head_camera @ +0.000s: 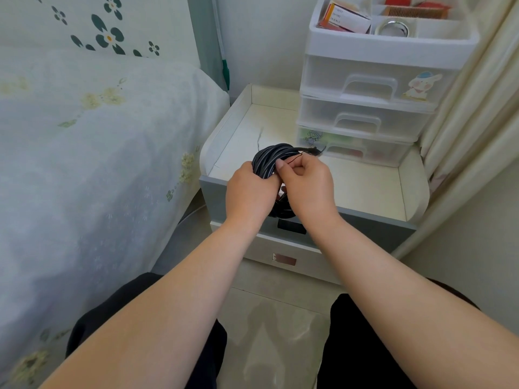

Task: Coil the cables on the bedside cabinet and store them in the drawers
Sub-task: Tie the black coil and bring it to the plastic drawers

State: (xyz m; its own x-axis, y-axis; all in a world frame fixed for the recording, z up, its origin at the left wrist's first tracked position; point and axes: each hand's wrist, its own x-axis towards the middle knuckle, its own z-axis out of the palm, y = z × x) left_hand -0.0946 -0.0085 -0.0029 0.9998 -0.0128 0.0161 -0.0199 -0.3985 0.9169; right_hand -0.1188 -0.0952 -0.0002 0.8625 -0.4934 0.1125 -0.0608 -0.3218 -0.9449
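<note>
Holding one coiled cable, two hands.

Head camera looks down, close over the bedside cabinet.

— Any readable writing?
— Only faint printed lines on the white and orange box in the organizer tray; too blurred to make out. Otherwise none.

Both bare forearms reach forward, converging at centre; left hand curls its fingers round the dark cable coil; right hand pinches a thin strand between thumb and forefinger; the two grips touch.
</note>
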